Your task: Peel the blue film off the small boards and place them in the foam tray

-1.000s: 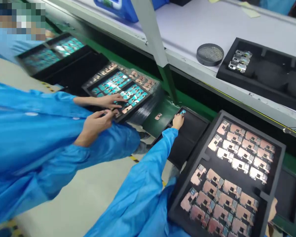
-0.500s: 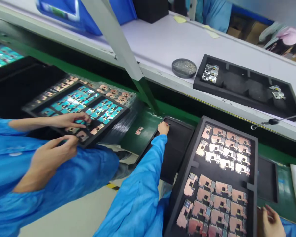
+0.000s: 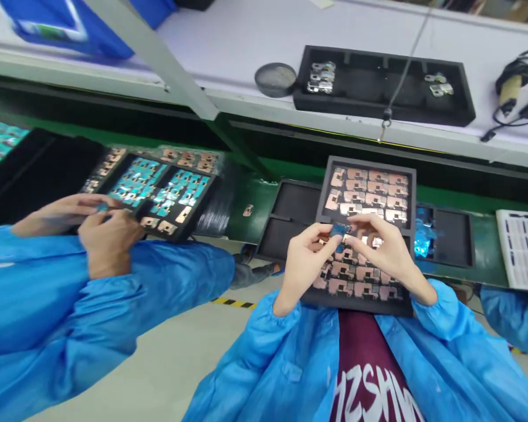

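Note:
My left hand (image 3: pixel 308 261) pinches a small circuit board with a blue face (image 3: pixel 338 232) between thumb and fingers. From the other side, my right hand (image 3: pixel 381 249) closes its thumb and fingertips at the board's right edge; the exact contact is hard to make out. Both hands are above a black foam tray (image 3: pixel 411 225) that holds rows of copper-coloured and silvery circuit boards (image 3: pixel 354 184). The hands hide part of its middle rows.
At left, a co-worker's hands (image 3: pixel 108 231) work beside a tray of blue-green boards (image 3: pixel 141 176). A black two-part tray (image 3: pixel 275 234) and a loose board (image 3: pixel 248 210) lie between us. Crumpled blue film (image 3: pixel 423 237) is at right. A hook (image 3: pixel 385 123) hangs ahead.
My left hand has left the black tray and my right hand has come in from the lower right. They now meet over the board tray with the blue-faced board. The view has shifted.

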The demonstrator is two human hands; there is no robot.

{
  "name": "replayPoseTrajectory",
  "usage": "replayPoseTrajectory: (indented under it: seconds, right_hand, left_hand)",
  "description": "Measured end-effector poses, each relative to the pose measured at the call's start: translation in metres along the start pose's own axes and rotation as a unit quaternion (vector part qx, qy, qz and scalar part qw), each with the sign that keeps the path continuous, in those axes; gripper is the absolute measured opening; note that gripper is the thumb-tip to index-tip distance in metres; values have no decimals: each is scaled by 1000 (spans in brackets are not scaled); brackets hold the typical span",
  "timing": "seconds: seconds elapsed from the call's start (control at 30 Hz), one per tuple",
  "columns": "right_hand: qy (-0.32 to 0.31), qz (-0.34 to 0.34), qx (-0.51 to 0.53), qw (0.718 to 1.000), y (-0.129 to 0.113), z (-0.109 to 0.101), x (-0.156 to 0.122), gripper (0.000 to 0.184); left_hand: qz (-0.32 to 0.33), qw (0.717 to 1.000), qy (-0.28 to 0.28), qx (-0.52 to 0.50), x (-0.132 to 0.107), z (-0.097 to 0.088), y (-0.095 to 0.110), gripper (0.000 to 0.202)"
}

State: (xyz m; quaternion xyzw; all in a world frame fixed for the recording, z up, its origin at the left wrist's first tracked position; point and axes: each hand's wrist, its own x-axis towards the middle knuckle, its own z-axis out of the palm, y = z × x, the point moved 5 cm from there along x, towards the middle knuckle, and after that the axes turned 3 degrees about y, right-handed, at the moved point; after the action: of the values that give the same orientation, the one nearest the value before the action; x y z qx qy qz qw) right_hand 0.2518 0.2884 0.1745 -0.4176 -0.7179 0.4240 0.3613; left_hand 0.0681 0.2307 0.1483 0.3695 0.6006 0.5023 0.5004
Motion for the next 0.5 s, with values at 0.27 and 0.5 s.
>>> replayPoseTrajectory:
  seconds: [0.27, 0.5]
  right_hand:
    - [85, -38, 0, 996, 2, -20, -31, 19]
    - [136, -132, -91, 978, 2, -22, -47, 19]
  left_hand:
    - [151, 983, 14, 102, -28, 37, 16, 16]
    - [160, 983, 39, 87, -30, 50, 3, 17]
